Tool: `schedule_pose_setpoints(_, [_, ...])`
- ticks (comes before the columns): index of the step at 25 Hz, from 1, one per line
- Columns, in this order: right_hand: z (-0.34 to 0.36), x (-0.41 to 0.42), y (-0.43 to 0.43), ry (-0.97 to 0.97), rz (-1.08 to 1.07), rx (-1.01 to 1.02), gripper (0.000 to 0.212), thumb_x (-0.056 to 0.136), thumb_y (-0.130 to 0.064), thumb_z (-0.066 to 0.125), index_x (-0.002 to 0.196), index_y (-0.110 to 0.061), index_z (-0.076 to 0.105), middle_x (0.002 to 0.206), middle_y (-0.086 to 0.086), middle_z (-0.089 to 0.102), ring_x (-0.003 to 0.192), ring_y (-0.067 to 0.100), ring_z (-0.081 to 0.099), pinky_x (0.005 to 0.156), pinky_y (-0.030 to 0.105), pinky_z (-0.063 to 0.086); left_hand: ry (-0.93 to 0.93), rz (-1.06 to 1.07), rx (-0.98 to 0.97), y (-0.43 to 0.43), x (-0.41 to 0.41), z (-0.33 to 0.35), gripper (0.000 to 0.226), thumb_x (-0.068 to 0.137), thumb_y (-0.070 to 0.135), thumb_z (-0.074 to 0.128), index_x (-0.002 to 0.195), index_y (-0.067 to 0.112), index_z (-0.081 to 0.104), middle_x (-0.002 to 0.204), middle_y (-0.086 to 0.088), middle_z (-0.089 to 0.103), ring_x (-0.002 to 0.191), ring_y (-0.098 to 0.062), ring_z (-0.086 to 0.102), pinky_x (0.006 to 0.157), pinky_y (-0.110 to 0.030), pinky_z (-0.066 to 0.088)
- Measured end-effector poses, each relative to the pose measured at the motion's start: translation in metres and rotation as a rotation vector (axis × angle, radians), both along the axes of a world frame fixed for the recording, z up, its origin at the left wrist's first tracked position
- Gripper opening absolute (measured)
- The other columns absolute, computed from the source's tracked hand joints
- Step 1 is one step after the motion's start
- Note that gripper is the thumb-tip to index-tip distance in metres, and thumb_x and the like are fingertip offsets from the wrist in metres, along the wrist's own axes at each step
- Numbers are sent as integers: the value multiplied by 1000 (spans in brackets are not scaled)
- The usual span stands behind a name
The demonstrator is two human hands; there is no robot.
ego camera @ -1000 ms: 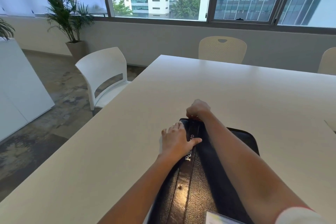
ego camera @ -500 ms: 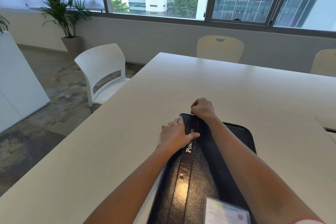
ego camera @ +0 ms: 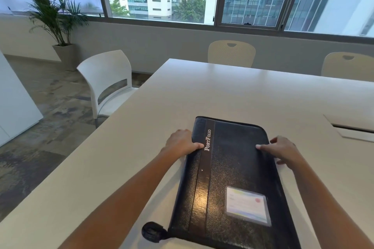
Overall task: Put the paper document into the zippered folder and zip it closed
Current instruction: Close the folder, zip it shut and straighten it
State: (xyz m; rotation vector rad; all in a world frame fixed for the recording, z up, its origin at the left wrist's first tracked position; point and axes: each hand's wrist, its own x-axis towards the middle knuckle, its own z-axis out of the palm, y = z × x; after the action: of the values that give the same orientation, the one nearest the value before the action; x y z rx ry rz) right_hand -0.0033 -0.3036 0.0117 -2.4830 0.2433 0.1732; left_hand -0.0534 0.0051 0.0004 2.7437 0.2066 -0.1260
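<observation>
A black zippered folder (ego camera: 228, 176) marked "PortFolio" lies closed and flat on the white table (ego camera: 242, 91) in front of me. A card sits in a clear pocket (ego camera: 247, 205) on its cover, and a black strap loop (ego camera: 151, 231) sticks out at its near left corner. My left hand (ego camera: 181, 141) grips the folder's left edge, thumb on the cover. My right hand (ego camera: 282, 150) holds the right edge, thumb on top and fingers spread on the table. No paper document is visible.
A white chair (ego camera: 107, 79) stands at the table's left side and two beige chairs (ego camera: 231, 52) at the far edge. A cable hatch (ego camera: 356, 129) is set into the table at the right. A potted palm (ego camera: 54, 16) stands by the window.
My right hand has left the folder's far left corner and moved across to its right edge. My left hand shifted from lying flat on the cover to gripping the left edge. My view has tilted down.
</observation>
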Motion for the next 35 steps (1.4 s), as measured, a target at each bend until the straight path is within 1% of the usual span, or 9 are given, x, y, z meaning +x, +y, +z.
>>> schedule_pose_setpoints(2, [-2,-21,-10,76,-4,126,48,73,-39,79,92,3,65,86,16,65,76,31,64,60,35,58,45,-12,-27,6,-9,1,51,82,58,66,101,11,66,93,-6,65,80,-21,61,66,-31,49])
schedule_pose_setpoints(4, [-2,-37,-15,144,2,165,47,73,-38,80,91,4,67,82,16,65,71,30,64,55,31,54,106,-22,-100,9,-17,2,47,83,54,68,100,10,67,88,-5,66,70,-17,64,61,-27,54])
schedule_pose_setpoints(7, [4,-51,-14,223,17,179,44,76,-34,79,94,5,65,93,21,68,82,34,66,61,35,56,153,-9,-214,9,-22,3,44,85,47,71,106,8,67,90,-6,70,74,-20,72,65,-27,60])
schedule_pose_setpoints(12, [9,-60,-3,244,-21,237,34,80,-14,76,101,8,62,103,25,66,93,38,65,77,42,57,125,75,-332,10,-24,0,39,85,39,73,109,8,68,99,-9,73,79,-23,73,76,-35,61])
schedule_pose_setpoints(18, [13,-68,22,258,-48,372,34,80,-1,73,111,5,59,108,22,66,97,35,64,81,43,55,71,136,-398,35,-23,-1,34,86,36,73,109,11,69,91,-5,69,78,-23,72,75,-34,61])
schedule_pose_setpoints(20, [17,-66,38,238,-35,416,35,80,2,71,113,4,58,106,19,66,95,33,64,77,41,54,71,156,-415,52,-22,2,34,86,34,73,111,11,69,94,-6,69,80,-24,72,76,-36,61])
schedule_pose_setpoints(25, [30,-56,96,209,56,457,32,81,3,70,111,5,58,98,17,66,84,26,63,63,33,52,58,182,-410,109,-16,18,35,87,27,73,114,5,68,100,-10,68,85,-27,69,69,-36,62])
schedule_pose_setpoints(32, [27,-40,189,183,109,460,27,82,-1,71,106,5,59,108,23,65,94,30,63,77,39,55,76,262,-391,194,-12,26,37,89,20,71,117,-2,64,107,-18,67,92,-32,67,72,-40,62])
schedule_pose_setpoints(35, [25,-36,216,179,102,437,21,81,-2,72,97,1,58,107,22,65,94,30,63,83,41,56,100,283,-393,216,-12,24,37,89,18,71,118,-3,63,109,-19,67,95,-34,66,76,-43,61])
